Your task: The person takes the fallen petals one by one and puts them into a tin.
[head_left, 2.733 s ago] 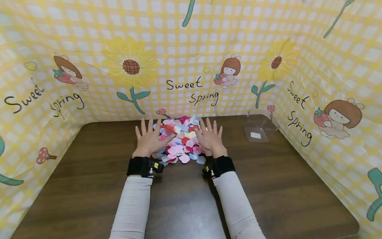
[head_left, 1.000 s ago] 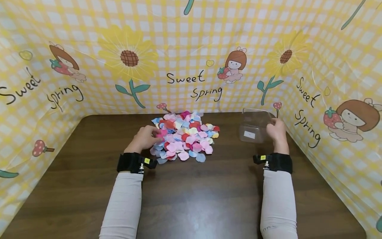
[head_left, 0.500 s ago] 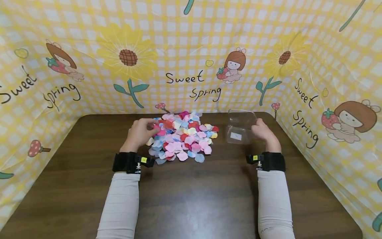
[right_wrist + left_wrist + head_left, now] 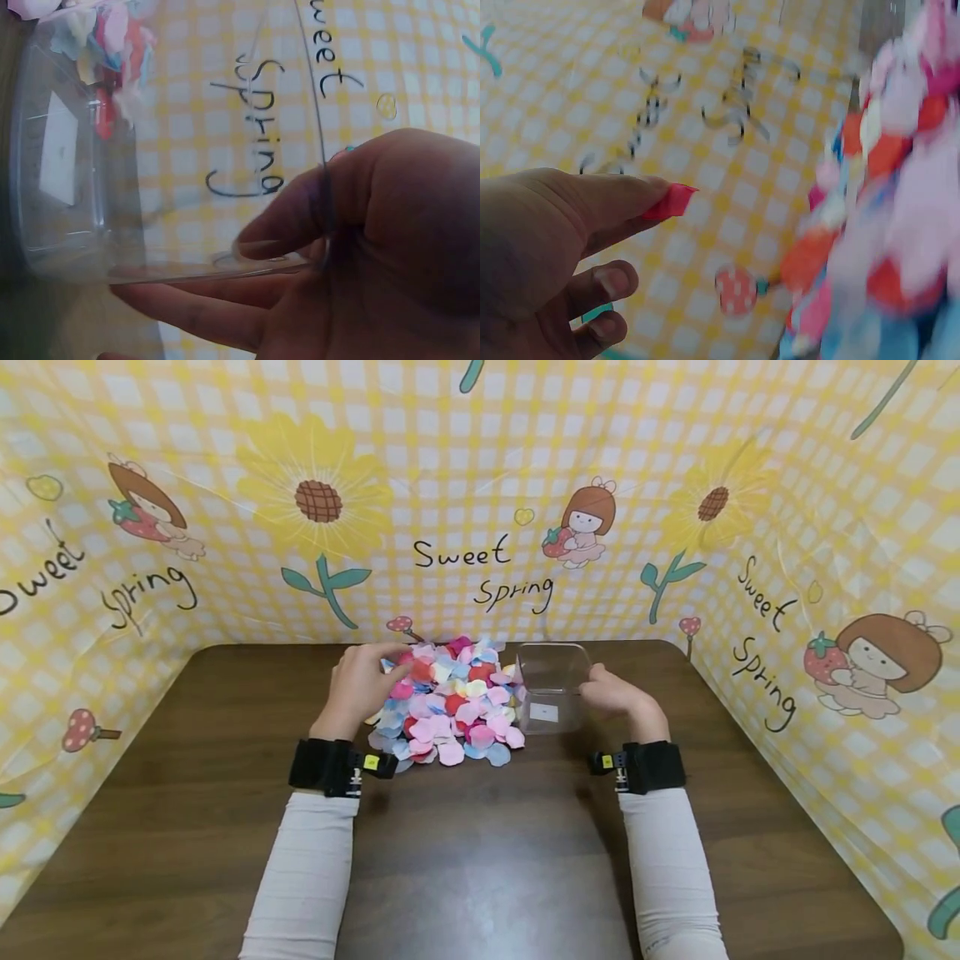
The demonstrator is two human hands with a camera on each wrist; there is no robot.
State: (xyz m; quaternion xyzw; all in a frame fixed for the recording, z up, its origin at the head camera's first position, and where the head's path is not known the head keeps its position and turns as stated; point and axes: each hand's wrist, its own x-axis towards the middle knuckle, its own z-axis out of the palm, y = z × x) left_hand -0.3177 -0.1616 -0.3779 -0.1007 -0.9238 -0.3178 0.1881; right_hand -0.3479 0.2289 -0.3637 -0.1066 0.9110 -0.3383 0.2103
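Note:
My left hand (image 4: 358,687) is over the left side of a heap of artificial flower petals (image 4: 450,706) in pink, red, blue and cream. Between its thumb and index finger it pinches a bright pink petal (image 4: 676,201), seen in the left wrist view. At the heap's right edge, my right hand (image 4: 615,692) grips the right wall of a clear plastic box (image 4: 557,672). Its thumb lies inside the wall and the fingers outside. A white label (image 4: 543,712) shows at the bottom of the box, which has no petals visibly inside.
The dark wood table (image 4: 480,860) carries the petal heap near its back edge. A yellow checked cloth (image 4: 450,485) with printed flowers and figures hangs behind it and along both sides.
My right hand went from the petal heap to the clear box, gripped it and drew it left to the heap. My left hand closed its fingertips on a petal and shifted slightly.

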